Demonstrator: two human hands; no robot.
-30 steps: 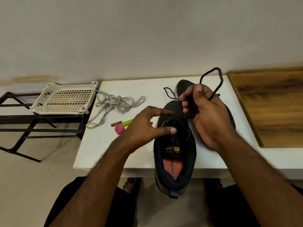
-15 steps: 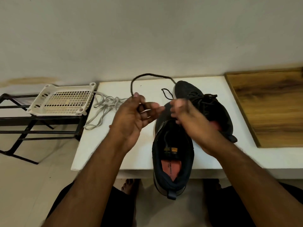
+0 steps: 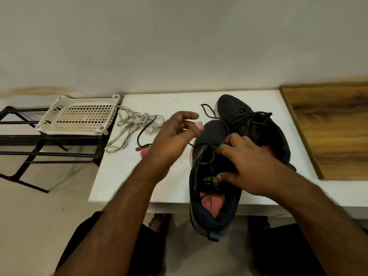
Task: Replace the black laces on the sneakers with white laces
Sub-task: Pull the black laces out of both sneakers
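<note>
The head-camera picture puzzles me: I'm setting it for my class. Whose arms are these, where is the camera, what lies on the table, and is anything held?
No machine here: a person wears a camera on the head, looking down at their own two hands. On the white table lie two dark knit sneakers, the nearer sneaker overhanging the front edge, the farther sneaker still laced black. The right hand grips the nearer sneaker's collar. The left hand hovers open, holding nothing. A loose black lace lies beside a heap of pale laces. A white plastic basket sits on a black rack.
</note>
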